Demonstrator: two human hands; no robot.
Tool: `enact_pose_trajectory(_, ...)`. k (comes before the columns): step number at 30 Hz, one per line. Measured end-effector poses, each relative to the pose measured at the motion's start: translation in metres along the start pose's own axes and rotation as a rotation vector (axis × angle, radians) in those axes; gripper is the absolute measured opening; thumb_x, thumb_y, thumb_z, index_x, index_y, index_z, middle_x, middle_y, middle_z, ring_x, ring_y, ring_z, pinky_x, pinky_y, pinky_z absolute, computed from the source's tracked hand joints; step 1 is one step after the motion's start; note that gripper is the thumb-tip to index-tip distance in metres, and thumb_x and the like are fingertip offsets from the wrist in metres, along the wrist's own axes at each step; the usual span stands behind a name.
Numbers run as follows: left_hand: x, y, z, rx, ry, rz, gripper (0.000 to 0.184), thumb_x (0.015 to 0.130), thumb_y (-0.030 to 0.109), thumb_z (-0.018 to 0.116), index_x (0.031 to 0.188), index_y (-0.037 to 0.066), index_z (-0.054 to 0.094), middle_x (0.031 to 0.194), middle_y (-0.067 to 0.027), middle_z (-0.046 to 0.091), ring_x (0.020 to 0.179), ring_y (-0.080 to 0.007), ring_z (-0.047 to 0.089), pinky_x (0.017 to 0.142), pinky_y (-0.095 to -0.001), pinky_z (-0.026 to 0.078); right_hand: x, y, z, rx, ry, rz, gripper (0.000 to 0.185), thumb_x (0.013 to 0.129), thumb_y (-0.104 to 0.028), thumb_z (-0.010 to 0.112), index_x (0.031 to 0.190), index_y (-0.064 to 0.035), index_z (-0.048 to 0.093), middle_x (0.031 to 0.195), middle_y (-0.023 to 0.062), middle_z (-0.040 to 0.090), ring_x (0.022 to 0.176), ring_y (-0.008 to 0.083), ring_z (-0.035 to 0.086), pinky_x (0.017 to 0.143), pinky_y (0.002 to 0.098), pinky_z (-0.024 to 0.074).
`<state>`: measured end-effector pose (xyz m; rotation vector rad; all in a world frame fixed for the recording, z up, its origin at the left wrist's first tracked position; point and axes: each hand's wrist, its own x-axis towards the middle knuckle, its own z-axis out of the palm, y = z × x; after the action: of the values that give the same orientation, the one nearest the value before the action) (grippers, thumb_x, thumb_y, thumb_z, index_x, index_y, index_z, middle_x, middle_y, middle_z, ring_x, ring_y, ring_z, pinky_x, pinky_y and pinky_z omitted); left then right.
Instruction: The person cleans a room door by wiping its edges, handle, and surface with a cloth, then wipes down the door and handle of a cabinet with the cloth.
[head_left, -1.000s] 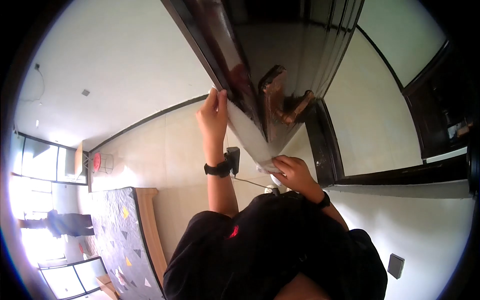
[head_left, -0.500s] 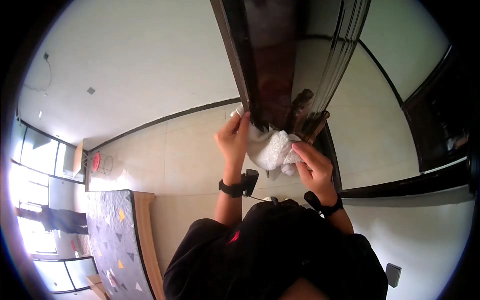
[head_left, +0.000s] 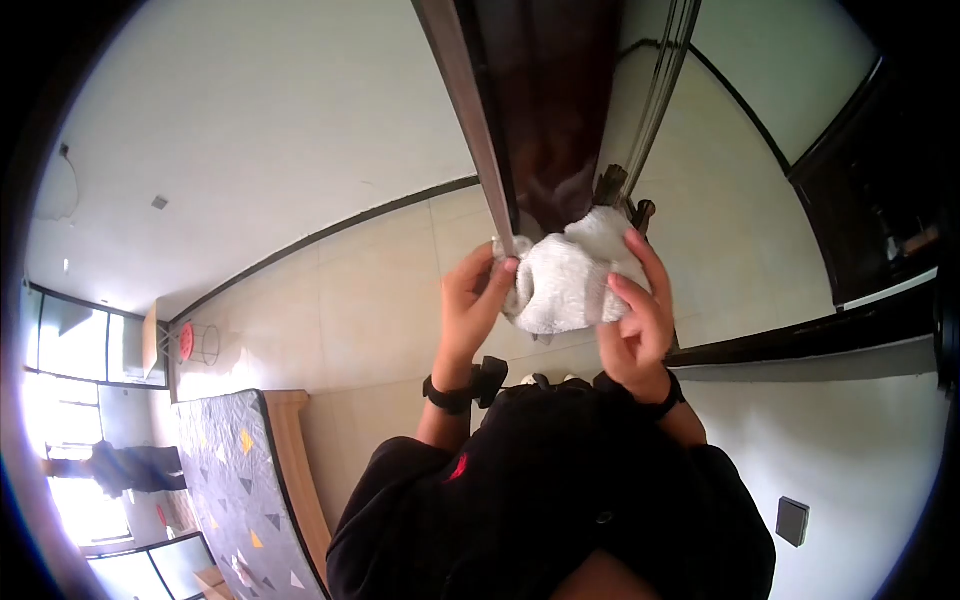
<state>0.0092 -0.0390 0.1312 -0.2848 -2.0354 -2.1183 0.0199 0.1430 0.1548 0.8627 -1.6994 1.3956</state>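
Left grip (head_left: 468, 303) and right grip (head_left: 640, 335), white cloth (head_left: 562, 285) between, touching both

Daylight pours from windows (head_left: 75, 410) at nine o'clock, burned out to white, with bluish flare at eight. Fisheye distortion bows the skirting board (head_left: 380, 209); the corners go black. The glossy door (head_left: 555, 90) at twelve carries dim reflections.

Door (head_left: 555, 100) cropped at top, handle (head_left: 611, 184) partly hidden behind white cloth (head_left: 560, 285)
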Motion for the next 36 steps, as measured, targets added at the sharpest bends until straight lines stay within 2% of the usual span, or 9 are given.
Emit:
enact_pose_trajectory(3,-0.008,-0.003,0.006,0.016,-0.062,0.072,0.031,0.084,0.002,0.058,0.115,-0.003,0.058,0.102,-0.0083,0.066,0.095,-0.0135,0.06,0.083,-0.0292,0.048,-0.015,0.003,0.037,0.278,-0.005,0.09,0.086,0.074,-0.007,0.073,0.142,-0.0013,0.022,0.143,0.03,0.026,0.132,0.041,0.032,0.104,0.0455,0.0336)
enact_pose_trajectory(4,-0.011,-0.01,0.009,-0.019,-0.05,0.083,0.034,0.082,0.003,0.057,0.116,-0.002,0.058,0.104,-0.0089,0.066,0.096,-0.0153,0.061,0.085,-0.0307,0.047,-0.008,-0.005,0.034,0.323,-0.181,0.314,0.099,0.073,-0.012,0.077,0.144,-0.0006,0.01,0.145,0.0303,0.021,0.133,0.0441,0.029,0.104,0.0469,0.0324)
enact_pose_trajectory(6,-0.012,-0.018,0.009,0.036,-0.095,0.043,0.034,0.088,0.01,0.052,0.12,-0.002,0.055,0.111,-0.0106,0.063,0.103,-0.0185,0.058,0.089,-0.0316,0.045,-0.006,0.014,0.043,-0.085,-0.118,-0.038,0.096,0.071,-0.009,0.077,0.143,0.002,0.014,0.145,0.0293,0.024,0.132,0.0448,0.029,0.105,0.0451,0.0313)
enact_pose_trajectory(10,-0.022,-0.031,0.006,-0.227,-0.116,-0.049,0.041,0.098,0.02,0.037,0.129,-0.004,0.045,0.127,-0.0131,0.053,0.118,-0.0208,0.048,0.099,-0.0323,0.037,0.011,0.011,0.042,-0.127,-0.096,-0.01,0.087,0.069,-0.008,0.076,0.14,0.0031,0.025,0.137,0.0273,0.038,0.125,0.042,0.041,0.099,0.0411,0.0385)
enact_pose_trajectory(13,-0.027,-0.041,0.004,-0.244,-0.06,-0.056,0.039,0.098,0.019,0.036,0.129,-0.004,0.044,0.121,-0.0106,0.055,0.11,-0.0182,0.052,0.094,-0.0301,0.04,0.021,0.005,0.045,-0.069,-0.16,0.287,0.058,0.07,-0.011,0.073,0.12,0.0044,0.049,0.102,0.0219,0.062,0.09,0.0362,0.063,0.075,0.0361,0.0516)
enact_pose_trajectory(17,-0.02,-0.04,0.001,-0.145,-0.096,-0.025,0.033,0.099,0.018,0.034,0.118,-0.004,0.051,0.106,-0.0067,0.059,0.092,-0.0123,0.055,0.08,-0.0273,0.045,0.01,0.02,0.051,0.018,-0.13,0.348,0.052,0.069,-0.012,0.074,0.114,0.0038,0.053,0.088,0.0205,0.064,0.079,0.0333,0.067,0.067,0.0338,0.0531)
enact_pose_trajectory(30,-0.039,-0.089,0.001,0.055,-0.165,-0.125,0.028,0.096,0.012,0.037,0.11,-0.004,0.054,0.099,-0.0119,0.062,0.089,-0.0175,0.057,0.08,-0.0311,0.046,-0.036,0.021,0.045,-0.124,-0.164,0.468,0.048,0.073,-0.018,0.071,0.112,0.0026,0.053,0.084,0.0192,0.065,0.076,0.0334,0.066,0.063,0.0354,0.053)
enact_pose_trajectory(32,-0.042,-0.093,0.004,0.008,-0.136,-0.086,0.027,0.095,0.013,0.039,0.109,-0.005,0.054,0.098,-0.0118,0.062,0.089,-0.0173,0.057,0.08,-0.031,0.046,-0.039,0.019,0.042,-0.116,-0.198,0.504,0.049,0.074,-0.012,0.071,0.116,0.005,0.052,0.087,0.018,0.066,0.08,0.0247,0.069,0.067,0.0293,0.0529)
enact_pose_trajectory(36,-0.043,-0.094,0.007,0.016,-0.137,-0.063,0.026,0.095,0.012,0.039,0.108,-0.005,0.054,0.098,-0.0117,0.062,0.089,-0.0171,0.057,0.08,-0.0306,0.046,-0.038,0.017,0.039,-0.105,-0.182,0.495,0.049,0.074,-0.013,0.071,0.115,0.0053,0.052,0.087,0.0179,0.067,0.08,0.0247,0.069,0.067,0.0294,0.0529)
